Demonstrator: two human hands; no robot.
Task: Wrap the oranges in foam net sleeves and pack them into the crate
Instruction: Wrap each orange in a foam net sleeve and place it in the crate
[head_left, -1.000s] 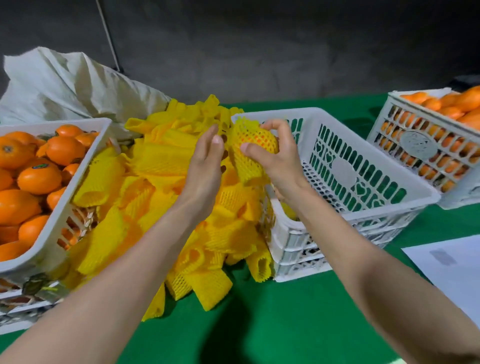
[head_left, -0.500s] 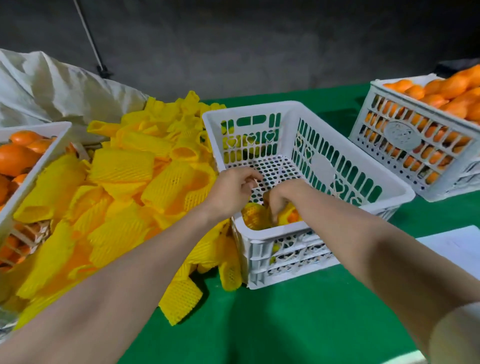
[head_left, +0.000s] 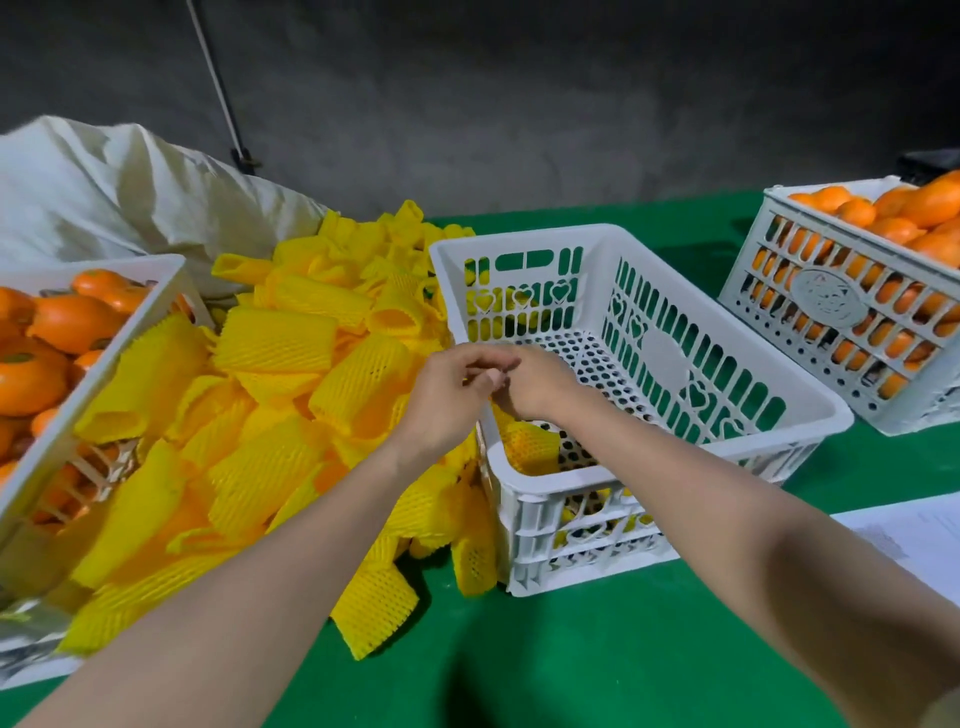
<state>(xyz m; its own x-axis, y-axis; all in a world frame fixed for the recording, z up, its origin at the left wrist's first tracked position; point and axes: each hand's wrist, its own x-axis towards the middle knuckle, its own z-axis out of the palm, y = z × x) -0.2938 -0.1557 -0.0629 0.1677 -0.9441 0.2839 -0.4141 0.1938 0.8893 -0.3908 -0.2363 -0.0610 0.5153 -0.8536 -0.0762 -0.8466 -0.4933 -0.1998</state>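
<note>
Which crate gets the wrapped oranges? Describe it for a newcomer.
On the green table stand three white crates. Take the middle crate, right of the yellow foam sleeve pile. Unlike the left crate and the right crate, heaped with bare oranges, it is almost empty, with netted fruit only in its near-left corner.
</note>
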